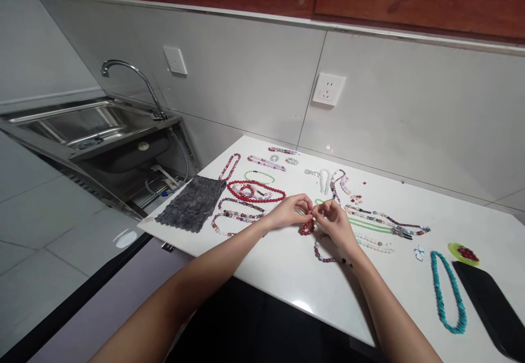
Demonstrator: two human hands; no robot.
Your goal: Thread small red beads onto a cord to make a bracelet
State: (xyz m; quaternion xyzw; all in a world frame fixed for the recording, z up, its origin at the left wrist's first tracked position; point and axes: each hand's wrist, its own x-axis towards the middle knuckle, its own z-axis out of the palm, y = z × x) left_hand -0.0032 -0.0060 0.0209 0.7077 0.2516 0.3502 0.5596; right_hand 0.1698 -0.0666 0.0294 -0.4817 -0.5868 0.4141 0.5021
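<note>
A small red bead bracelet point(307, 227) hangs just above the white counter point(287, 284), its top pinched between the narrowly closed fingertips of the left hand point(289, 211) and right hand point(334, 222). A loose pinch could drop it, and a snapped cord could scatter beads among the purple bead strand point(327, 255) below the right hand or the long red bead necklace point(256, 191). No writing is readable.
</note>
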